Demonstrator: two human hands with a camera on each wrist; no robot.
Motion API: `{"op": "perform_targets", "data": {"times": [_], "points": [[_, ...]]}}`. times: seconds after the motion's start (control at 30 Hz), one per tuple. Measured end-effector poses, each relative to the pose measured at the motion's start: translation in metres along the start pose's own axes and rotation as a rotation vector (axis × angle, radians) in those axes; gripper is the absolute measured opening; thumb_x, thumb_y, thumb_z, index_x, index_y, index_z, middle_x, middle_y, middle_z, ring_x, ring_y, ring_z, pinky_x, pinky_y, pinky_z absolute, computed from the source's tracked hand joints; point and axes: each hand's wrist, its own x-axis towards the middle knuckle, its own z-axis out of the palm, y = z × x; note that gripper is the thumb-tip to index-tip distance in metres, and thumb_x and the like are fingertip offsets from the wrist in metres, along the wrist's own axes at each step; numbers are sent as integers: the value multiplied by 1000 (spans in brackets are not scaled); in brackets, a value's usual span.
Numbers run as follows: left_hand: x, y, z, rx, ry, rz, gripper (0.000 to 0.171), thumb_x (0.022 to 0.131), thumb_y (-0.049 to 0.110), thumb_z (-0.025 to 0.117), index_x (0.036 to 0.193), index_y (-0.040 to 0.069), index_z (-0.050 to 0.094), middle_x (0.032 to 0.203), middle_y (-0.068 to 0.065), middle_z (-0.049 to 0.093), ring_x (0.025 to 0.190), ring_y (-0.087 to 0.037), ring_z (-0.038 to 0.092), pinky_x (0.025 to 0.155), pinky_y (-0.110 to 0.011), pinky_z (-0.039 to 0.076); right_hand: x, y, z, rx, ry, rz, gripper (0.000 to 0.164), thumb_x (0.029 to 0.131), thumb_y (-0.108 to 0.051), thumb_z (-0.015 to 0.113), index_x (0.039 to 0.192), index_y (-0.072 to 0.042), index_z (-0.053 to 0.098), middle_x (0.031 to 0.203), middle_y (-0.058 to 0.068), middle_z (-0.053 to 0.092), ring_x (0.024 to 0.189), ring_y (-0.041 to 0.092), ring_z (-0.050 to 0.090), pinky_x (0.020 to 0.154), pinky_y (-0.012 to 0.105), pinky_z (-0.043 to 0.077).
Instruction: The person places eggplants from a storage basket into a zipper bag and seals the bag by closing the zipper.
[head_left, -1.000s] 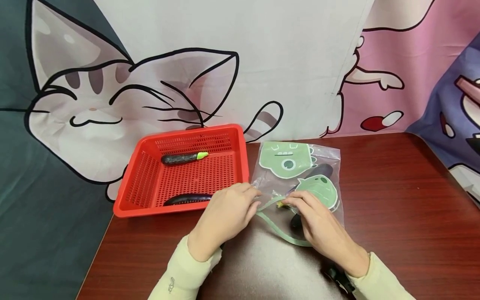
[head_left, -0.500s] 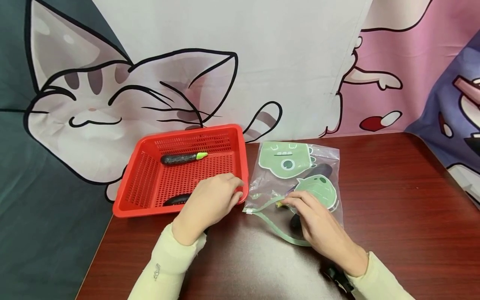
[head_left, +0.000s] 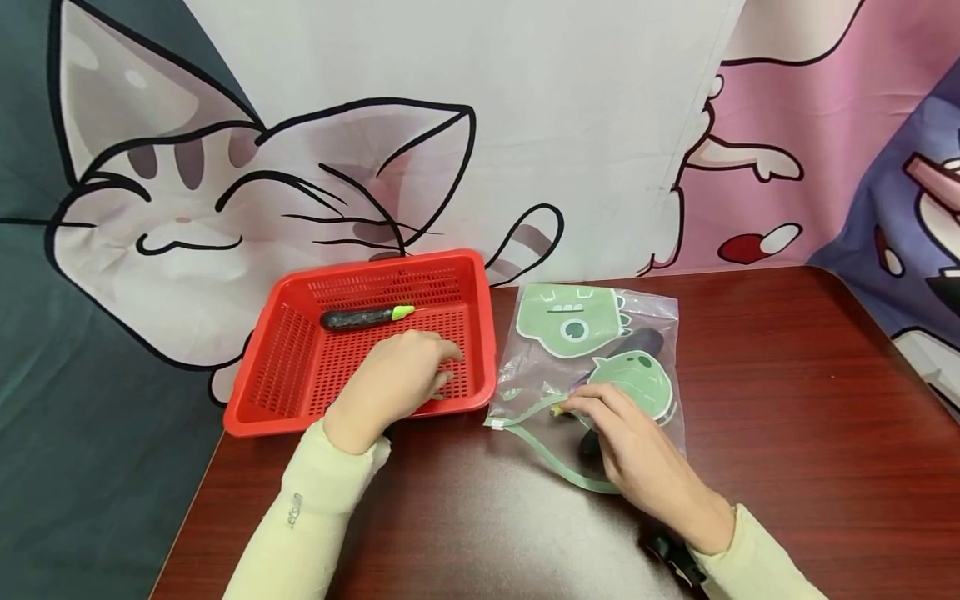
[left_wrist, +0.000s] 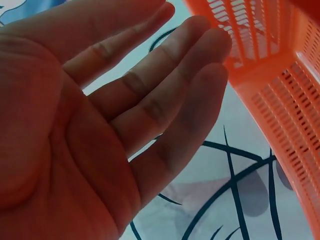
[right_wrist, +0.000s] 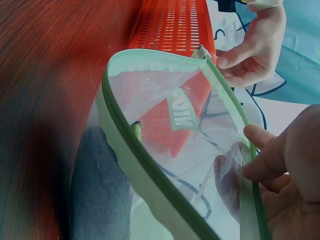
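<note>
Both hands of the person reach forward above a reddish-brown table (head_left: 787,400), and each one is at a different object. Reaching over the front rim of a red rectangular plastic basket (head_left: 258,387) with perforated walls, the left hand (head_left: 390,379) has its fingers loosely bent and well apart from the thumb — in the left wrist view, its palm is bare. Whether this hand touches the basket, one cannot tell. Inside the basket, near the back wall, lies a long black vegetable-shaped piece (head_left: 356,319) with a bright green end.

On the right side, the right hand (head_left: 637,442) pinches the edge of a transparent plastic zip bag (head_left: 573,312) with green cartoon prints. This bag lies on the table just beside the basket, and its mouth, lined with a pale green strip (head_left: 551,457), gapes toward the person. At the left corner of the mouth sits a small white slider (head_left: 497,424). Through the plastic one sees a dark elongated shape (head_left: 643,341) and a small yellow tip (head_left: 557,409) — their details are not clear. Pale yellow-green sleeves (head_left: 315,492) cover both forearms.
</note>
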Motion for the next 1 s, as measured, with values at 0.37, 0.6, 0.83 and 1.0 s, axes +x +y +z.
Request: {"op": "perform_targets", "data": {"times": [0.37, 0.6, 0.83, 1.0], "points": [[12, -26, -3, -24, -115, -67, 28, 87, 10, 76, 115, 12, 76, 107, -4, 73, 87, -19, 65, 78, -38, 55, -1, 0, 0, -4, -10, 7, 40, 90, 6, 39, 117, -4, 66, 119, 6, 61, 108, 22, 58, 101, 20, 36], [23, -45, -5, -44, -213, -63, 32, 84, 9, 80, 115, 14, 77, 113, -1, 73, 105, -20, 67, 93, -42, 53, -1, 1, 1, -2, -1, 4, 38, 91, 6, 39, 116, -4, 66, 118, 6, 61, 107, 22, 58, 100, 20, 36], [32, -63, -3, -48, -249, -40, 31, 80, 8, 83, 109, 18, 80, 110, 2, 73, 104, -18, 66, 92, -42, 53, -1, 1, 1, 1, -16, 24, 38, 90, 7, 41, 116, -4, 66, 118, 6, 61, 108, 22, 58, 100, 20, 36], [35, -69, 6, -64, -285, -38, 30, 79, 10, 84, 108, 18, 80, 107, 4, 73, 99, -17, 64, 91, -40, 53, 0, 1, 0, -1, -24, 30, 40, 88, 9, 41, 116, -4, 66, 118, 7, 61, 109, 22, 57, 101, 21, 36]]}}
